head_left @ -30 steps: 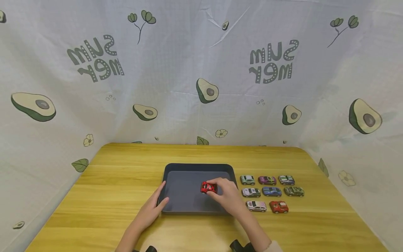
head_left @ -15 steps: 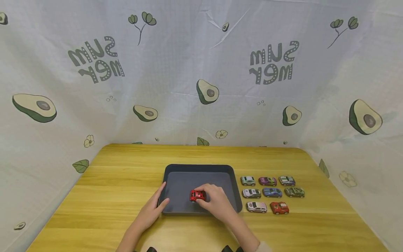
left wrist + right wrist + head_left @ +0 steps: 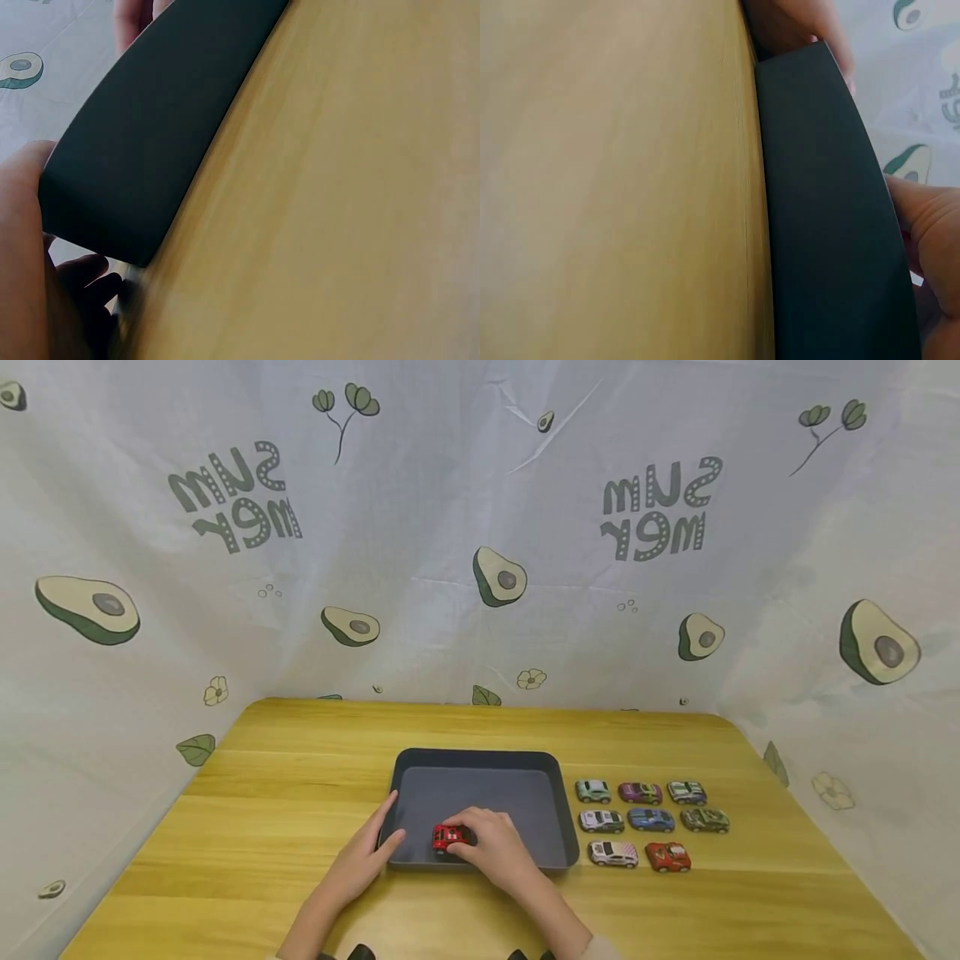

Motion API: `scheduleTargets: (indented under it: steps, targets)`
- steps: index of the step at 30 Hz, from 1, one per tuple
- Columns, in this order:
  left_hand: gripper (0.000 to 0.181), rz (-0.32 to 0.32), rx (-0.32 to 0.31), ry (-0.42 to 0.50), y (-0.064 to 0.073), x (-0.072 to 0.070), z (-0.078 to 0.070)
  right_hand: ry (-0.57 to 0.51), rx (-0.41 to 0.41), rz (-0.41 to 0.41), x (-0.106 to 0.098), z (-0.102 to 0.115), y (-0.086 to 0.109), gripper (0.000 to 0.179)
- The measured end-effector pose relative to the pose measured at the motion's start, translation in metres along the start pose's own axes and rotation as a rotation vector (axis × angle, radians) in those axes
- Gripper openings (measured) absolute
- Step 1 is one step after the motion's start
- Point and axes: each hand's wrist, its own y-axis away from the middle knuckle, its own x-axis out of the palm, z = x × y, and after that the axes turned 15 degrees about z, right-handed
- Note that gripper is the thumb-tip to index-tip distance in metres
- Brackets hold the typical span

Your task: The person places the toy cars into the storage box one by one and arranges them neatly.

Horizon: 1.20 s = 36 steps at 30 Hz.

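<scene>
A small red toy car (image 3: 447,837) is in the near-left part of a dark rectangular tray (image 3: 480,758). My right hand (image 3: 495,846) pinches its right end between thumb and fingers; whether the wheels touch the tray floor I cannot tell. At the tray's near-left corner, my left hand (image 3: 358,858) holds the wall, thumb at the rim and fingers along the outer side. From the left wrist, the tray wall (image 3: 157,127) largely covers the work, with the left hand (image 3: 21,210) at the corner. In the right wrist view, the wall hides the car below the right hand (image 3: 939,240).
Right of the tray, several toy cars stand in rows on the wooden table (image 3: 300,777). Among them are a purple car (image 3: 641,792), a blue car (image 3: 651,819) and another red car (image 3: 668,857). A printed cloth (image 3: 420,510) hangs behind the table.
My right hand has carried the red toy car left and toward me, from the tray's right half to its near-left part. The left hand has stayed at the tray corner.
</scene>
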Motion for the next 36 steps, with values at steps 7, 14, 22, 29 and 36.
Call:
scheduleTargets:
  steps: [7,14,22,29,36]
  targets:
    - [0.063,0.005,0.002,-0.004,-0.0006,-0.0006,0.0002,0.018,0.026,0.079,0.0019,0.0013,-0.0076,0.027]
    - [0.062,0.006,0.005,0.006,-0.0008,-0.0004,0.0011,-0.061,0.029,0.112,0.0018,-0.0001,-0.0096,0.023]
    - [0.062,0.003,0.011,0.004,-0.0005,-0.0011,0.0006,-0.132,0.035,0.139,0.0005,-0.0004,-0.0091,0.023]
    - [0.062,0.006,0.008,-0.011,-0.0015,-0.0018,0.0008,-0.135,0.031,0.136,0.0007,-0.0006,-0.0087,0.025]
    - [0.063,-0.006,0.010,-0.030,-0.0009,0.0000,0.0022,-0.122,0.021,0.130,0.0009,-0.0019,-0.0082,0.026]
